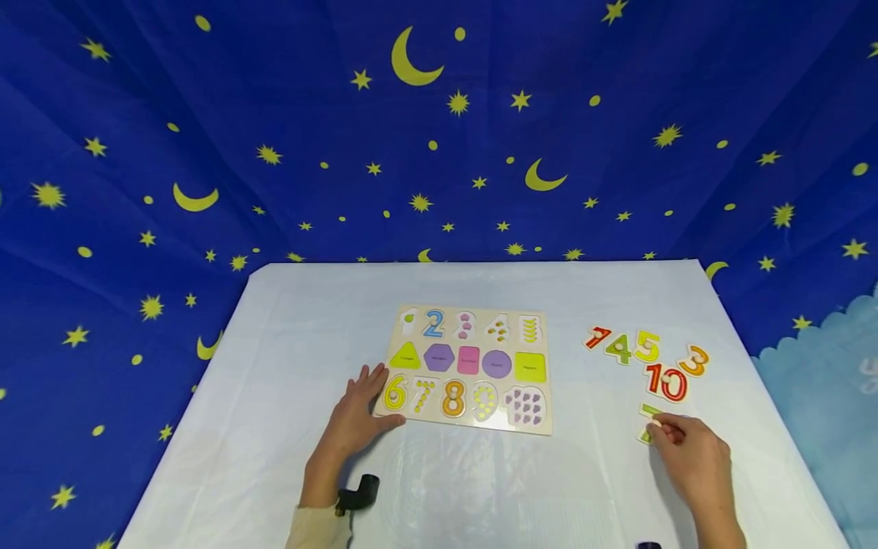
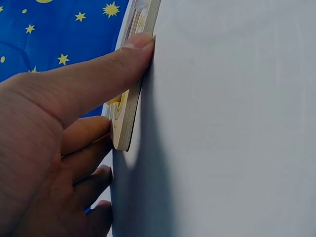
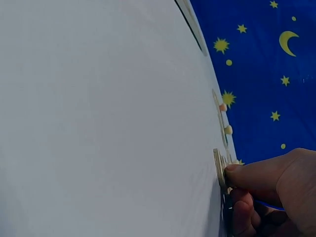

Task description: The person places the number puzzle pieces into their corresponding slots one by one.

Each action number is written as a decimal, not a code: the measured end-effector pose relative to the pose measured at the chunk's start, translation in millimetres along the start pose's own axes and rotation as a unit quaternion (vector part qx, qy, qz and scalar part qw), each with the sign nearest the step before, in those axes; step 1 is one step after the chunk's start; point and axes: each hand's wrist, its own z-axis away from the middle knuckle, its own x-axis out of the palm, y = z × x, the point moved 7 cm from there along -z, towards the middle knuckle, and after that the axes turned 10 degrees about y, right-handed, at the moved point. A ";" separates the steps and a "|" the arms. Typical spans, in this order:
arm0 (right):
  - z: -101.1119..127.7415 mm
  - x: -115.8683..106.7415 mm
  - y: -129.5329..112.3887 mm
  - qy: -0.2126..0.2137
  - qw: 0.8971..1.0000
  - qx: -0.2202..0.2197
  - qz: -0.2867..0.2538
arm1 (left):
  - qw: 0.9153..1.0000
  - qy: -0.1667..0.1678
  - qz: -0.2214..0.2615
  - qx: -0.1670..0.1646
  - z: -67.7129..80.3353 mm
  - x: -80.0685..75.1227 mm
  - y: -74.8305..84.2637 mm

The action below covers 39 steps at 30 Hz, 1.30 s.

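My right hand pinches a green, white-edged number piece between thumb and fingertips, right of the puzzle board. Fingers cover part of the piece, which shows edge-on in the right wrist view, upright and close over the table. At the board's near left corner rests my left hand. Its thumb lies against the front edge, while the other fingers extend along the left side. The wooden number board lies flat, with a blue 2, a yellow 6 and an orange 8 set in it.
Beyond my right hand lie loose number pieces: a red one, a green 4, a yellow 5, an orange 3 and a red 10. A white cloth covers the table; behind it hangs a blue starry curtain.
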 end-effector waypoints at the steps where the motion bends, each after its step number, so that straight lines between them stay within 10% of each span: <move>1: -0.2 0.0 -0.4 0.001 1.000 -0.003 0.001 | 1.000 -0.001 0.000 -0.001 -0.3 0.2 -0.1; 39: 6.5 21.5 -65.2 0.010 0.985 -0.166 -0.050 | 1.000 -0.001 0.002 -0.005 0.8 0.3 -2.0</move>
